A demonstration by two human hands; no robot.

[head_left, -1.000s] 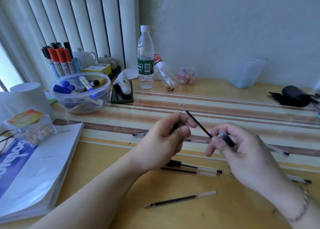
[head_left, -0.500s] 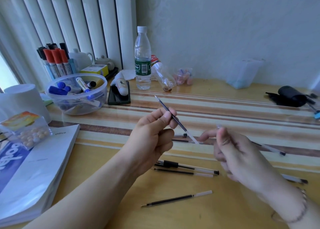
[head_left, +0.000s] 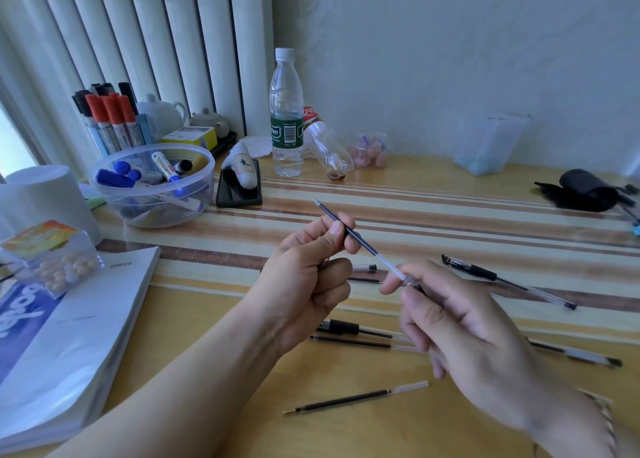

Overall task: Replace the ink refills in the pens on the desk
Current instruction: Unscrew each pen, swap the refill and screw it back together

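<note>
While an ink refill (head_left: 349, 230) is pinched in the left hand (head_left: 308, 281), its white end is met by the pen barrel (head_left: 412, 282) gripped in the right hand (head_left: 464, 336) above the worktop (head_left: 450, 215).

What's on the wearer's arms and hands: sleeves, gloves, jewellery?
Both forearms are bare to the frame edge, with no sleeves showing. The left hand and right hand wear no gloves and no rings that show. A thin beaded bracelet circles the right wrist, blurred. No watch, no markings.

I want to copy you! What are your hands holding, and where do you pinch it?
The left hand pinches an ink refill near its middle. The right hand grips a clear pen barrel at its open end.
</note>
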